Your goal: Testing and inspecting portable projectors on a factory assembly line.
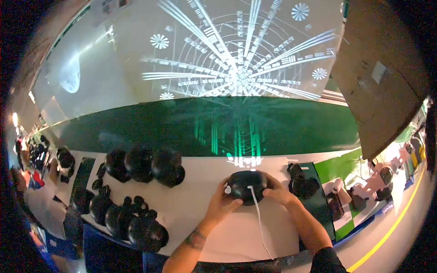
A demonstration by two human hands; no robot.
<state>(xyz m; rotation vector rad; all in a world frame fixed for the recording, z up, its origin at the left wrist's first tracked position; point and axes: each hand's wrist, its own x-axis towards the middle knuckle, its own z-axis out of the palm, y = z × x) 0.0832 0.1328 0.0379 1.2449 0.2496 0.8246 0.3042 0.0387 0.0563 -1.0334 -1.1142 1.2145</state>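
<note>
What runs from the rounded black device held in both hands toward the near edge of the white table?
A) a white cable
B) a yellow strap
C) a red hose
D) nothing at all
A: a thin white cable leaves the rounded black device and trails across the white table toward the person.

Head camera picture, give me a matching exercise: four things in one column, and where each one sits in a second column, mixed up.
Things:
1. rounded black headset with a white cable
2. row of three black headsets
3. projected white radial line pattern
4. yellow floor stripe

Places:
A. on the wall above the green band
B. far right, beside the table
C. between the left hand and the right hand
D. on the white table, left of the hands

Pairs: 1-C, 2-D, 3-A, 4-B
</note>
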